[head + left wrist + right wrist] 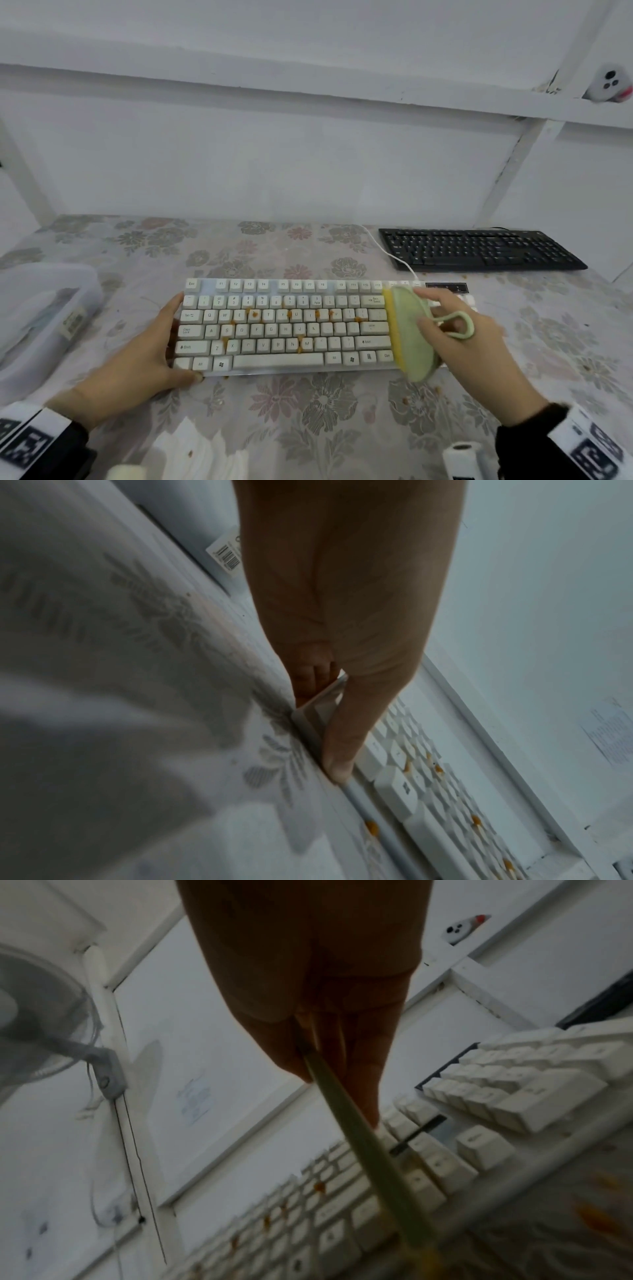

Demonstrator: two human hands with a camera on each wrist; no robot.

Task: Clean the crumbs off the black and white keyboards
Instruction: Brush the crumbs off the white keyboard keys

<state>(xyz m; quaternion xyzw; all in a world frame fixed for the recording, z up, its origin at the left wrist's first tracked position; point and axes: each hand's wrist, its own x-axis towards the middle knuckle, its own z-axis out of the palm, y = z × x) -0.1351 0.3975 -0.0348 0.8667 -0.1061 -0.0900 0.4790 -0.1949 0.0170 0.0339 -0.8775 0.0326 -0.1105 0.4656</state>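
Observation:
The white keyboard point(281, 329) lies in the middle of the floral tablecloth, with orange crumbs point(255, 313) stuck between its letter keys. My left hand point(171, 339) grips its left end, thumb point(342, 745) pressed along the front edge and fingers curled at the side. My right hand point(442, 305) holds a green brush point(411, 332) with yellow bristles, standing on the keys just right of the main key block. In the right wrist view the brush point(359, 1137) runs down from my fingers onto the keyboard point(342, 1218). The black keyboard point(479, 248) lies at the back right, apart from both hands.
A clear plastic box point(44, 308) stands at the left edge of the table. A white cable point(387, 250) runs from the white keyboard past the black one. Loose crumbs point(406, 400) lie on the cloth by the front right. A white roll point(462, 455) stands near me.

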